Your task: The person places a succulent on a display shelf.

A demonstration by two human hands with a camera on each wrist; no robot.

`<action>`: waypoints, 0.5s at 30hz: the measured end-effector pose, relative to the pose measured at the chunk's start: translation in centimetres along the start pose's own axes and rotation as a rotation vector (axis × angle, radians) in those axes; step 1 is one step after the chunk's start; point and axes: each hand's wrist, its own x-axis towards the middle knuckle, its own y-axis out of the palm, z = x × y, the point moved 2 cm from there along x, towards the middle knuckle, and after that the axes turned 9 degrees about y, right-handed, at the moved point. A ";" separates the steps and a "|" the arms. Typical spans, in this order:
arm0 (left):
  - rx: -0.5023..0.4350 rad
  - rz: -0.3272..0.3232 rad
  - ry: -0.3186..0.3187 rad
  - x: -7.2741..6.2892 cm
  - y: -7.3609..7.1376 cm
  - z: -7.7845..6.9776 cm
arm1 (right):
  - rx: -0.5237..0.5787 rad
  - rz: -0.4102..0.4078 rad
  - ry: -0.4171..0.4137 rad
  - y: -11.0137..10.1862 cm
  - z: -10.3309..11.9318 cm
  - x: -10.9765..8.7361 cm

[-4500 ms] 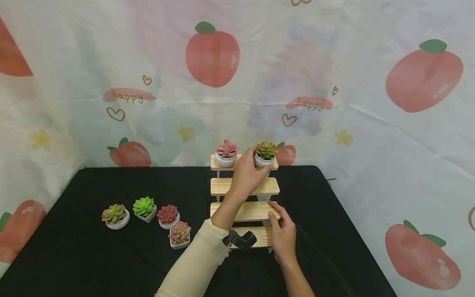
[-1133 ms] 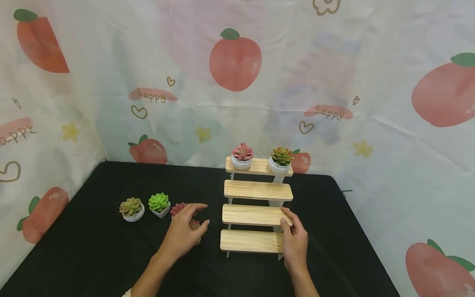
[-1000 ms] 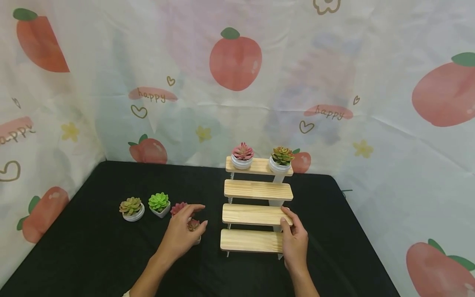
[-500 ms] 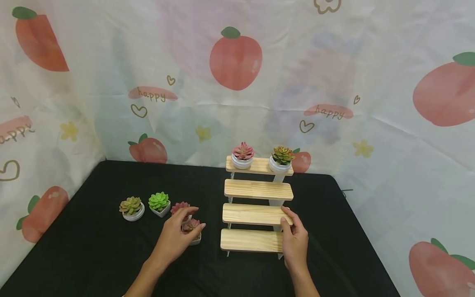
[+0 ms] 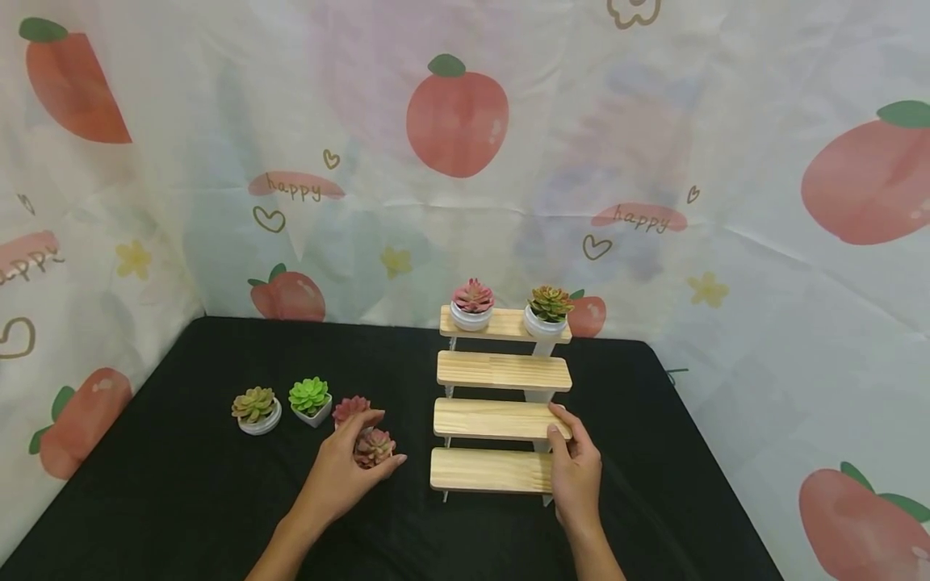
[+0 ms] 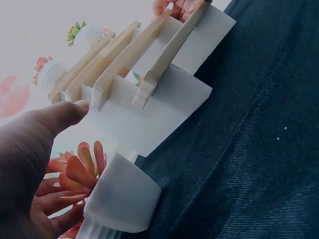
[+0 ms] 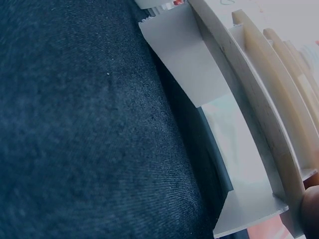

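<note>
My left hand point(image 5: 340, 468) reaches around a pink succulent point(image 5: 374, 448) in a square white pot point(image 6: 124, 194). In the left wrist view its fingers lie behind the leaves, while the thumb stands apart from the pot. A dark pink succulent point(image 5: 352, 407) sits just behind, partly covered by the fingers. My right hand point(image 5: 576, 468) pinches the right end of the third board down on a four-step wooden display stand point(image 5: 501, 420). On the top step are a pink succulent point(image 5: 472, 297) at left and a green-red succulent point(image 5: 550, 303) at right, both in round white pots.
Farther left on the black-covered table point(image 5: 218, 500) stand a bright green succulent point(image 5: 309, 395) and an olive-green succulent point(image 5: 254, 405). A white curtain point(image 5: 349, 121) printed with peaches encloses the back and sides.
My left hand has left the green-red succulent, which stands on the top step, and moved down left around the square-potted pink succulent. My right hand stays on the stand.
</note>
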 end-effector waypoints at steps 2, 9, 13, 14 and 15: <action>0.013 0.001 0.014 0.0 0.1 0.1 | 0.001 0.001 0.001 0.0 0.0 0.0; 0.059 -0.013 0.090 -0.4 0.3 0.2 | -0.001 -0.004 0.003 0.0 0.0 0.0; 0.087 0.003 0.100 -0.7 0.4 0.5 | -0.004 0.000 0.000 0.0 0.0 0.0; 0.090 0.010 0.096 -0.8 0.5 0.6 | -0.002 0.001 0.000 0.0 0.0 0.0; 0.093 0.016 0.093 -0.9 0.5 0.6 | 0.000 0.002 -0.001 0.0 0.0 0.0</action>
